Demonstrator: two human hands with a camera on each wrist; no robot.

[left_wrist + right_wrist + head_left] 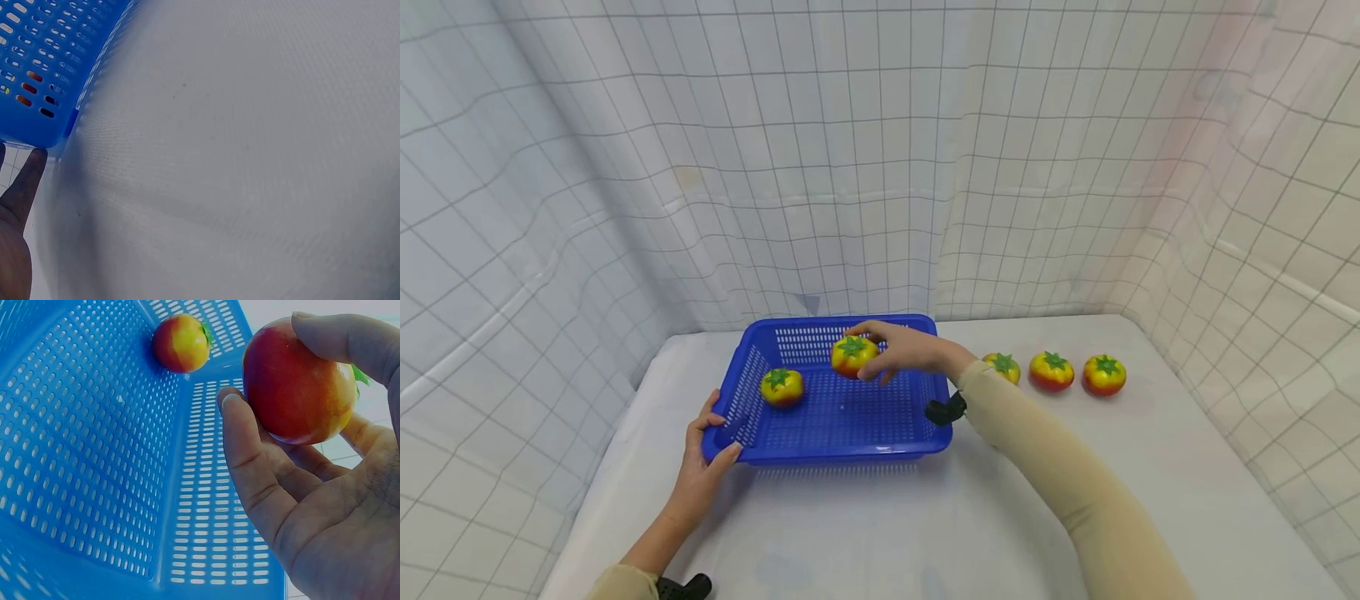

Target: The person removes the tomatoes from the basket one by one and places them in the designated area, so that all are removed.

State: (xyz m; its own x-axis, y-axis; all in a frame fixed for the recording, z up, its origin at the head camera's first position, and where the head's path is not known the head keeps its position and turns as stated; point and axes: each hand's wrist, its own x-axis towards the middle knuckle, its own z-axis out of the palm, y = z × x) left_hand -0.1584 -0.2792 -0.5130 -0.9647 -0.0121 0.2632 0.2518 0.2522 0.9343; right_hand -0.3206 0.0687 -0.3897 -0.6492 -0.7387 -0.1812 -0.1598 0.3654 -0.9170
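A blue plastic basket (850, 457) with slotted walls sits on the white table. My left hand (700, 471) grips its near left corner, thumb on the front rim and fingers along the left side. Over the basket, my right hand (910, 350) holds a red-and-yellow tomato (850, 357) with a green star-shaped top. In the right wrist view, thumb and fingers curl around that tomato (294, 387), which is clear of the basket floor. A second tomato (782, 388) lies inside the basket toward the left. The left wrist view shows only the basket's corner (37, 128) and part of the hand.
To the right of the basket, three similar tomatoes stand in a row: one partly behind the right forearm (1003, 367), one in the middle (1052, 372) and one farthest right (1104, 376). White checked curtains (850, 167) enclose the table (865, 533) at the back and sides.
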